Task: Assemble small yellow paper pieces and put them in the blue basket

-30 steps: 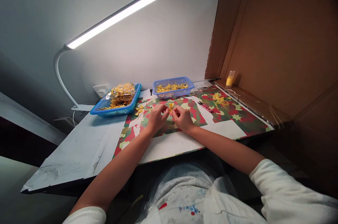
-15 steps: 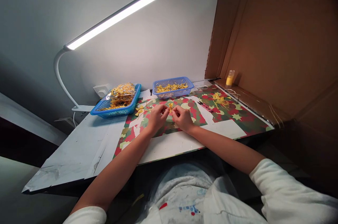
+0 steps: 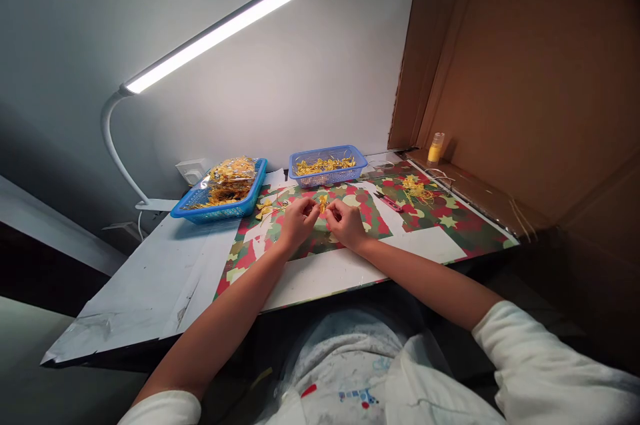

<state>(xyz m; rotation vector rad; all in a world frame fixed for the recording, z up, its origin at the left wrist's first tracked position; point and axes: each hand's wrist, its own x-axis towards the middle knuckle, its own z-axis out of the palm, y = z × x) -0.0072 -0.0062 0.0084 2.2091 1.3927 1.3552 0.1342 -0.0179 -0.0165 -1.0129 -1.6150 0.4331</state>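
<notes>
Between my two hands, over the patterned tabletop, is a small yellow ribbon piece [image 3: 323, 201]. The fingers of my left hand [image 3: 299, 219] pinch it from the left. My right hand [image 3: 345, 222] pinches at its right side, thumb and forefinger together. Fingers cover part of the piece, so its full shape is hidden. Just left of my left hand lie loose yellow ribbon pieces [image 3: 264, 209] and a thin reddish strand. To the right of my right hand rests a pair of pink-handled thread snips [image 3: 389, 202].
A blue basket [image 3: 215, 211] at the left holds a plastic bag of yellow pieces. A lilac-blue basket [image 3: 327, 178] with yellow pieces stands behind my hands. Yellow threads [image 3: 418, 191] lie right, near a yellow-filled bottle [image 3: 436, 149]. A lamp [image 3: 215, 35] hangs above; cardboard [image 3: 525, 78] walls the right.
Both hands stay in nearly the same place, still pinching the yellow ribbon piece. Only a very slight shift of the fingers shows.
</notes>
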